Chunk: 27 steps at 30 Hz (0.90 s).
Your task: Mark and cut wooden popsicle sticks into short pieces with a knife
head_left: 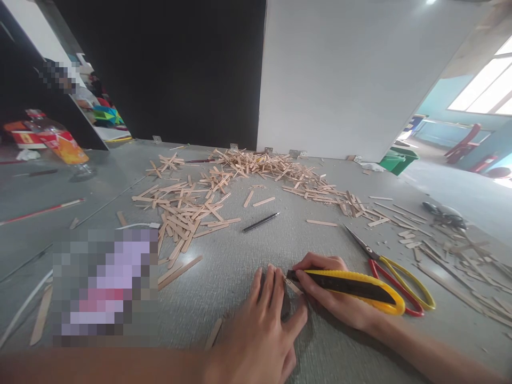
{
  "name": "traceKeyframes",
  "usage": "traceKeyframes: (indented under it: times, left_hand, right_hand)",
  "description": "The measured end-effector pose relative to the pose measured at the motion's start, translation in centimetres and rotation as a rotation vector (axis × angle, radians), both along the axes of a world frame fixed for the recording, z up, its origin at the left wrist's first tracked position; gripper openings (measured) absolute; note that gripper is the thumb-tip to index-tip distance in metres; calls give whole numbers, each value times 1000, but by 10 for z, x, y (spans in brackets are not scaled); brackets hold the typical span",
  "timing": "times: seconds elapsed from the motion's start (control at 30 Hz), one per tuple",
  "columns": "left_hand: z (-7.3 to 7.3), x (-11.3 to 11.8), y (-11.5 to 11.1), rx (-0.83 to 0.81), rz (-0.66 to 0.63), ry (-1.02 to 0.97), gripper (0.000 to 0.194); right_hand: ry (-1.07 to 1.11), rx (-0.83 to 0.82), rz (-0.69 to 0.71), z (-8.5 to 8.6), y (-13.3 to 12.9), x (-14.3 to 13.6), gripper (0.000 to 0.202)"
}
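My right hand (330, 288) is closed around a utility knife (356, 288) with a yellow and black handle. The knife's front end points left, at a short piece of wooden craft stick (294, 286) on the table. My left hand (264, 325) lies low over the table, its fingers stretched forward and its thumb apart. Its index finger and thumb hold the stick piece down at its ends. The blade and part of the stick are hidden by the fingers. Scissors (374, 258) with red and yellow handles lie just right of my right hand.
Loose craft sticks (184, 213) form a wide arc across the grey table (276, 240). A black pen (261, 222) lies ahead of my hands. Cut slivers (444, 261) cover the right side. A drink bottle (64, 144) stands at left. Black and white panels (320, 74) rise behind.
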<state>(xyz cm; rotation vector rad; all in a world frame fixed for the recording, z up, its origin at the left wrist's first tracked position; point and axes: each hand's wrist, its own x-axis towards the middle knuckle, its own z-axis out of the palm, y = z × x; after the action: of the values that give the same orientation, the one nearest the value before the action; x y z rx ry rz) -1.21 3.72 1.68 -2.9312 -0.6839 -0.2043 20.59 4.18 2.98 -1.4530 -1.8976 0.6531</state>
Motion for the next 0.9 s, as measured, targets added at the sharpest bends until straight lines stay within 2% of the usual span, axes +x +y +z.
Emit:
traceKeyframes:
  times: [0.13, 0.2, 0.27, 0.4, 0.47, 0.5, 0.57, 0.63, 0.7, 0.77, 0.83, 0.9]
  left_hand:
    - [-2, 1, 1, 28, 9, -1, 63]
    - [-3, 1, 1, 45, 7, -6, 62]
    - [-6, 1, 1, 57, 2, -13, 61]
    - [-12, 1, 2, 73, 5, -12, 65]
    - [-15, 2, 2, 79, -5, -8, 66]
    - [-15, 2, 2, 80, -9, -7, 66]
    - [-16, 2, 2, 73, -6, -3, 66]
    - [-14, 1, 1, 51, 7, 5, 66]
    - [-12, 0, 0, 15, 16, 18, 64]
    - [-11, -1, 0, -25, 11, 24, 63]
    - [-11, -2, 1, -56, 5, 13, 63]
    - [-12, -2, 2, -64, 3, -3, 63]
  right_hand:
    - [5, 81, -1, -2, -1, -1, 22]
    - [24, 175, 7, -4, -2, 1, 15]
    - [-42, 308, 72, -7, 0, 4, 15]
    - [-626, 695, 291, -2, 7, 11, 28]
    - [-854, 792, 307, 9, 8, 15, 35]
    - [-893, 808, 283, 17, 7, 17, 39]
    - [-869, 818, 201, 34, 4, 25, 40]
    - [-777, 792, 60, 48, 0, 35, 34]
    - [-702, 653, -153, 55, -1, 47, 43]
    - [-600, 454, -299, 56, 4, 55, 49]
    - [-426, 285, -257, 52, 14, 61, 39]
    - [-192, 195, -113, 47, 25, 64, 34]
